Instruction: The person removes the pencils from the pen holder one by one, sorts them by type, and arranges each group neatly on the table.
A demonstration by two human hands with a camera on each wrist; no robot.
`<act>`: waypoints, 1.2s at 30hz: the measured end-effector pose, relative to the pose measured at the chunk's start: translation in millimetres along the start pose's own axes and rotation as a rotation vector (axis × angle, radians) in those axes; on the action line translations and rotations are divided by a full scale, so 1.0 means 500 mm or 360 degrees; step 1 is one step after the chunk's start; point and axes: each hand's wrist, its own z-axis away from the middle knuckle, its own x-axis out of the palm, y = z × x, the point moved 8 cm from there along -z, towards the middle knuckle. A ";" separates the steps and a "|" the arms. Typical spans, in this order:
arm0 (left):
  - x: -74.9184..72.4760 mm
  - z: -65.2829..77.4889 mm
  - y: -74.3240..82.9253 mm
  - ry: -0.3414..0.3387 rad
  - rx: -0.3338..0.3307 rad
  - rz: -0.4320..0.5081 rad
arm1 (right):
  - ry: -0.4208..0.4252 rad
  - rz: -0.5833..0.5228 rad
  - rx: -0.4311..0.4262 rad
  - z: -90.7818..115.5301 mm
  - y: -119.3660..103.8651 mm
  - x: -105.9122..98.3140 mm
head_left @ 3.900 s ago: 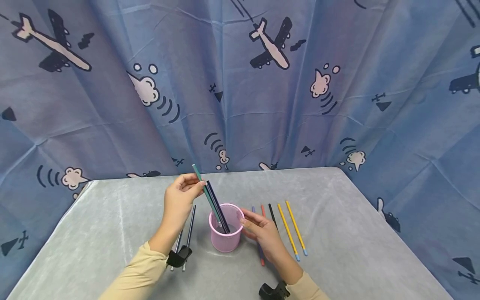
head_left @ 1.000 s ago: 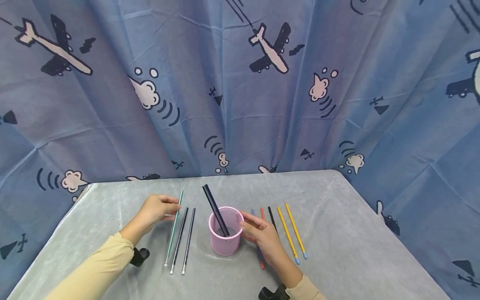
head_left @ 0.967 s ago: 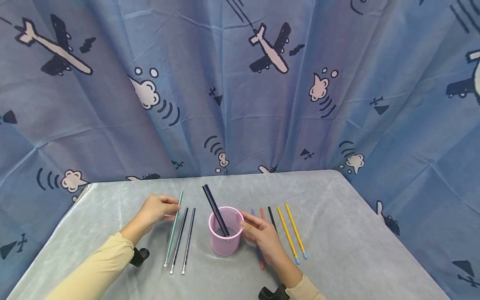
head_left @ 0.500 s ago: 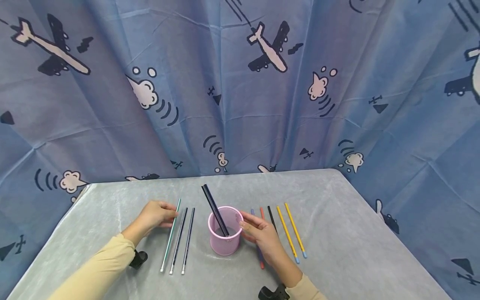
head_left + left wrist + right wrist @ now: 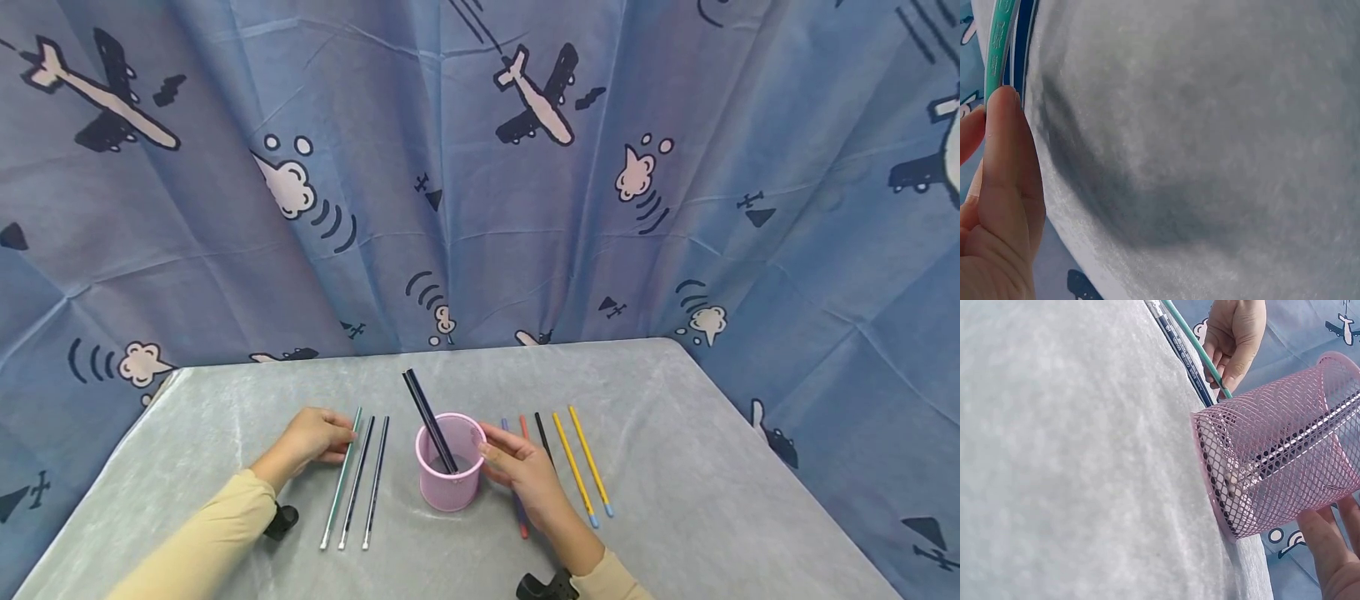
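Note:
My left hand [image 5: 315, 436] pinches the upper part of a green pencil [image 5: 339, 492], which lies at the left end of a row beside two dark blue pencils [image 5: 358, 479]. In the left wrist view, thumb and fingers meet at the green pencil [image 5: 997, 50]. A pink mesh pencil cup [image 5: 450, 493] stands upright mid-table, with two dark pencils [image 5: 429, 417] leaning left inside it. My right hand [image 5: 528, 479] holds the cup's right side, thumb near the rim. From the right wrist, the cup's mesh wall [image 5: 1272, 450] shows the pencils through it.
Right of the cup lie a purple pencil [image 5: 517, 505], a red pencil [image 5: 524, 525], a black pencil [image 5: 543, 433] and two yellow pencils [image 5: 587, 454], partly behind my right hand. A blue airplane-print curtain [image 5: 480, 208] hangs behind the grey-covered table [image 5: 675, 517].
The green pencil has come out of the cup, over to the left, and down beside the dark blue pencils. My left hand moved with it; my right hand stays at the cup.

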 end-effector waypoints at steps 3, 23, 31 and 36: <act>0.002 0.001 0.001 0.0002 0.0006 -0.0011 | -0.0002 0.0002 0.0000 0.000 0.000 0.001; 0.003 0.000 -0.003 0.0157 0.0001 -0.0204 | 0.0008 -0.0015 0.0008 0.000 0.004 0.000; 0.002 -0.005 0.007 0.0190 0.0043 -0.0370 | 0.0005 -0.0019 -0.0005 0.000 0.002 0.000; 0.002 -0.006 0.009 0.0213 0.0068 -0.0464 | -0.0007 -0.0014 -0.0021 0.002 0.001 0.000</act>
